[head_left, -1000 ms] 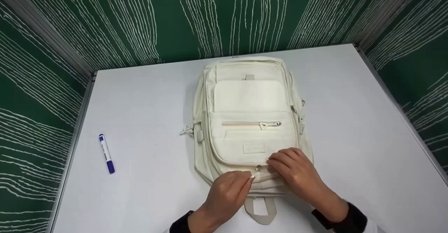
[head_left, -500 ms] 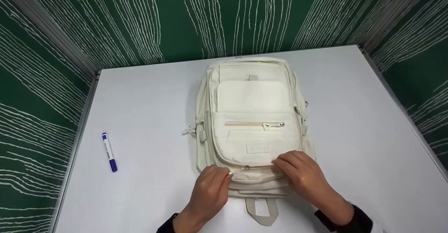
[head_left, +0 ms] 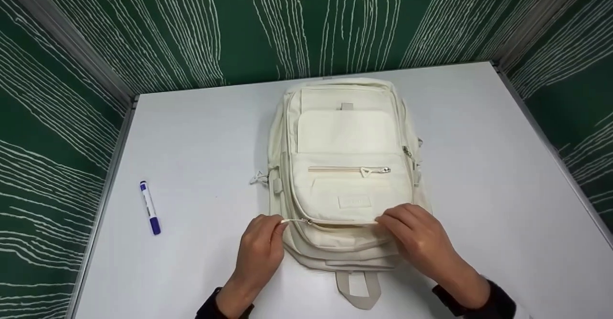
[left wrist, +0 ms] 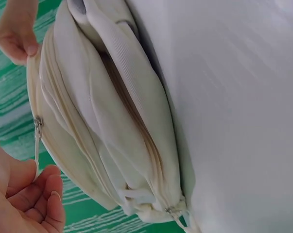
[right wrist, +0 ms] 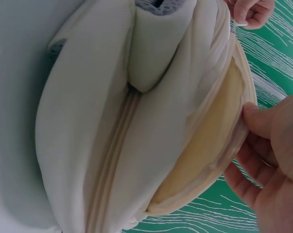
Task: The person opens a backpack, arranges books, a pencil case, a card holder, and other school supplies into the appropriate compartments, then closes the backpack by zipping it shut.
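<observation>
A cream backpack (head_left: 349, 132) lies on the white table with its top loop (head_left: 358, 300) toward the person. My left hand (head_left: 261, 244) pinches the pull cord of a zipper slider (left wrist: 38, 127), and the cord is drawn taut out to the left. With thumb and fingers my right hand (head_left: 416, 240) grips the zipper edge of the front pocket near its right end. In the right wrist view the pocket mouth (right wrist: 209, 131) gapes between the slider and that hand, showing a yellowish lining. The left wrist view shows the thumb and forefinger closed on the cord.
A white marker with a purple cap (head_left: 150, 208) lies on the table (head_left: 201, 151) to the left. Green panels with white wavy lines (head_left: 258, 22) stand behind and at both sides. Another pull tab (head_left: 259, 178) hangs off the backpack's left side.
My left hand has moved left and slightly away from the person, drawing the slider along the front pocket's zipper. The pocket has opened wider. My right hand keeps its grip on the edge.
</observation>
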A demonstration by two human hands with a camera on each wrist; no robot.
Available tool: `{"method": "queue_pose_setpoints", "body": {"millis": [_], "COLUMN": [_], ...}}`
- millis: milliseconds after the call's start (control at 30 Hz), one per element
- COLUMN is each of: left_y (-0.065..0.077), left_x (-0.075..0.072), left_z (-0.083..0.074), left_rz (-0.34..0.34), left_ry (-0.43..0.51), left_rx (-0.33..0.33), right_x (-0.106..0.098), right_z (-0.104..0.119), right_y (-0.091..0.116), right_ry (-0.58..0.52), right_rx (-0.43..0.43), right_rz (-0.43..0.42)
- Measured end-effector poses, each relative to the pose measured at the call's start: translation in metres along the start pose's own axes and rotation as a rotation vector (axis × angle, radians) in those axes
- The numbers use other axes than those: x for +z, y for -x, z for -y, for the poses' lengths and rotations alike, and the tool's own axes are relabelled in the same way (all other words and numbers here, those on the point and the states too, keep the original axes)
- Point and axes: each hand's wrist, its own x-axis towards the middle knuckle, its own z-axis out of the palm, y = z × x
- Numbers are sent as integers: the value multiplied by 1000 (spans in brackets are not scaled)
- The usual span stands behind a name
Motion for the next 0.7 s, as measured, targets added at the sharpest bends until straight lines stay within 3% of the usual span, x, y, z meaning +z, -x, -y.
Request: {"method": "queue_pose_setpoints", "body": {"millis": [367, 700], "left_y": [-22, -63], "left_x": [-6, 6], "left_z": [29, 42], "left_rz": [1, 71], "left_ry": [-41, -47], "left_rx": [-109, -216], "right_x": [-3, -6], "right_z": [1, 0], "right_y": [-4, -2], "right_ry": [-29, -35], "right_rx": [4, 11], "right_rz": [-12, -4]}}
